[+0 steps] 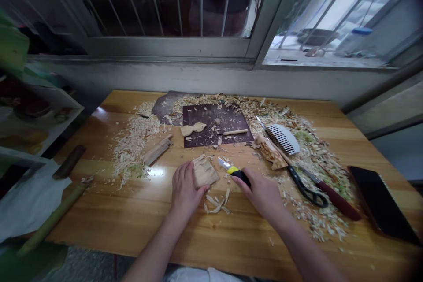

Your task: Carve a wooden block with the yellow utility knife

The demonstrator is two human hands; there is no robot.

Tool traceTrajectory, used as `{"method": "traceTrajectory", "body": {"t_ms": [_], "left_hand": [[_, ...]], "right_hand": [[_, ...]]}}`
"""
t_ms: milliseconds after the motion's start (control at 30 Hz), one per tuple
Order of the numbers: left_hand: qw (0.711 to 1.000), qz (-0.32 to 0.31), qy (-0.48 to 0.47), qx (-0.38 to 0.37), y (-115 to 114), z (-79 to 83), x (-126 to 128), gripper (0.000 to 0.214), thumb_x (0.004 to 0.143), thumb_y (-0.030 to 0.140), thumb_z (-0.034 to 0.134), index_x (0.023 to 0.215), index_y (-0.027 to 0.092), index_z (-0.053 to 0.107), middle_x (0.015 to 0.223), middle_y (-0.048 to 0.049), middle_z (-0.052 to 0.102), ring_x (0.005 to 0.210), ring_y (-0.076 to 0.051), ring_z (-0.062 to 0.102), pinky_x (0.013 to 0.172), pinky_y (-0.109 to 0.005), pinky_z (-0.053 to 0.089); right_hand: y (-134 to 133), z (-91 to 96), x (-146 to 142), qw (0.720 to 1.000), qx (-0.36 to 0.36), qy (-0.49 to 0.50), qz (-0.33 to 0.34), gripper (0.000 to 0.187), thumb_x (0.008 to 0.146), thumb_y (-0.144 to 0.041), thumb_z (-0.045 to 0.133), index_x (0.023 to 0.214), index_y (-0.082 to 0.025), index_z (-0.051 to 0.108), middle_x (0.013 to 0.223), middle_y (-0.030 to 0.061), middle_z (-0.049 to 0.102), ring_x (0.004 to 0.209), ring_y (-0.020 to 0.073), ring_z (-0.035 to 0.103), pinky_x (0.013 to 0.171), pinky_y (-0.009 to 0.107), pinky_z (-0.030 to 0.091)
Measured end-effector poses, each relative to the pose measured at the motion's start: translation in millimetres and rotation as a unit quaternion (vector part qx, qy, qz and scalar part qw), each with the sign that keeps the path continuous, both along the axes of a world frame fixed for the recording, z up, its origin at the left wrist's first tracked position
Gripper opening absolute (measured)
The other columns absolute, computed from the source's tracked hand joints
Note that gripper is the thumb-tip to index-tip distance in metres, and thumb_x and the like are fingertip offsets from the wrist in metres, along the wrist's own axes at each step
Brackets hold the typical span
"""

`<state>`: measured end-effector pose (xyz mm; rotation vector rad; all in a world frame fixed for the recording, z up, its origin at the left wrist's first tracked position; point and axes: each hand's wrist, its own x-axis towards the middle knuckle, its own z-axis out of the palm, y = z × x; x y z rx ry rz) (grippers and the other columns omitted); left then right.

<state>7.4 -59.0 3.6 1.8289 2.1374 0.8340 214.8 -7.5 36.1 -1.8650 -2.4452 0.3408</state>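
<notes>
My left hand (185,185) is closed around the left side of a squarish wood block (204,172) with a rough, cut top, held at the table's middle. In my right hand (261,191) is a utility knife (236,172) with a yellow and black handle. Its blade is out and points up and left, just right of the block and apart from it. Several curled wood shavings (218,203) lie below the block. Beyond it, a carved wooden piece (193,129) and a thin wooden stick (234,132) rest on a dark mat (216,141).
Wood shavings (132,141) ring the mat. At right lie a white comb-like tool (284,139), a red-handled knife (337,198), a rough wood piece (271,153) and a dark tablet-like slab (383,202). At left are a split wood piece (157,150) and a dark stick (69,162).
</notes>
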Motion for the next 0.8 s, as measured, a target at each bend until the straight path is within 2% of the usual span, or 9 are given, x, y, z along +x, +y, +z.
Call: {"method": "traceTrajectory", "body": {"t_ms": [100,200,333,433,500,600,667,733,800], "left_hand": [[0.999,0.023,0.019,-0.021,2,4.9,3,0.069,0.055,0.035,0.069,0.115,0.016,0.040,0.115,-0.0141,0.049,0.110,-0.029,0.041,0.094,-0.045,0.031],[0.998,0.020,0.039,-0.043,7,10.7,5,0.075,0.054,0.037,0.069,0.118,0.013,0.039,0.118,-0.0148,0.047,0.111,-0.029,0.039,0.095,-0.042,0.030],[0.998,-0.015,0.046,-0.048,14,11.8,4,0.082,0.053,0.038,0.069,0.124,0.015,0.036,0.127,-0.0143,0.041,0.118,-0.030,0.032,0.098,-0.042,0.026],[0.997,-0.041,0.041,-0.052,17,8.2,4,0.080,0.056,0.039,0.068,0.125,0.015,0.036,0.129,-0.0148,0.040,0.121,-0.032,0.029,0.099,-0.044,0.024],[0.998,-0.040,0.032,-0.047,17,5.9,7,0.078,0.057,0.040,0.066,0.124,0.014,0.035,0.126,-0.0155,0.042,0.120,-0.031,0.031,0.098,-0.045,0.025],[0.999,-0.014,0.025,-0.022,13,5.4,13,0.075,0.059,0.038,0.066,0.123,0.014,0.036,0.120,-0.0151,0.046,0.113,-0.029,0.038,0.095,-0.045,0.028],[0.999,0.004,0.033,-0.001,10,7.7,19,0.072,0.061,0.035,0.064,0.123,0.013,0.036,0.118,-0.0154,0.046,0.109,-0.029,0.039,0.094,-0.044,0.030],[0.999,0.015,0.042,0.014,8,12.7,23,0.069,0.063,0.033,0.062,0.124,0.012,0.036,0.117,-0.0160,0.045,0.108,-0.029,0.039,0.094,-0.043,0.030],[0.999,0.021,0.043,0.013,8,20.4,26,0.069,0.064,0.030,0.062,0.125,0.011,0.036,0.114,-0.0159,0.045,0.107,-0.029,0.039,0.093,-0.043,0.031]], "right_hand": [[-6,0.3,-7,0.995,-0.077,0.069,-0.005,0.039,0.081,-0.057,0.031,0.089,-0.025,0.053,0.074,0.0033,0.065,0.065,0.0196,0.059,0.051,0.024,0.029],[-9,-3.2,-17,0.978,-0.131,0.160,-0.024,0.038,0.080,-0.057,0.035,0.093,-0.025,0.051,0.079,0.0025,0.064,0.071,0.0195,0.059,0.055,0.024,0.034],[-7,-12.5,-28,0.947,-0.153,0.281,-0.029,0.037,0.077,-0.054,0.043,0.100,-0.024,0.047,0.090,0.0031,0.062,0.079,0.0185,0.058,0.063,0.025,0.039],[-5,-18.3,-34,0.926,-0.161,0.337,-0.046,0.037,0.075,-0.050,0.047,0.100,-0.023,0.047,0.087,0.0025,0.061,0.078,0.0177,0.057,0.064,0.026,0.040],[-5,-19.2,-38,0.897,-0.190,0.394,-0.067,0.040,0.073,-0.048,0.051,0.103,-0.023,0.045,0.077,0.0000,0.060,0.069,0.0157,0.056,0.059,0.025,0.040],[-8,-16.3,-47,0.814,-0.282,0.492,-0.126,0.050,0.070,-0.046,0.054,0.111,-0.023,0.040,0.057,-0.0072,0.049,0.046,0.0105,0.047,0.043,0.021,0.033],[-11,-13.6,-53,0.765,-0.326,0.532,-0.159,0.054,0.067,-0.045,0.057,0.113,-0.022,0.039,0.049,-0.0102,0.041,0.038,0.0082,0.038,0.038,0.019,0.028],[-11,-12.1,-57,0.747,-0.337,0.548,-0.167,0.054,0.065,-0.043,0.060,0.111,-0.021,0.042,0.047,-0.0108,0.039,0.037,0.0071,0.034,0.038,0.019,0.025],[-9,-12.6,-59,0.745,-0.338,0.551,-0.166,0.051,0.064,-0.042,0.061,0.107,-0.020,0.046,0.046,-0.0104,0.039,0.038,0.0067,0.033,0.038,0.019,0.025]]}}
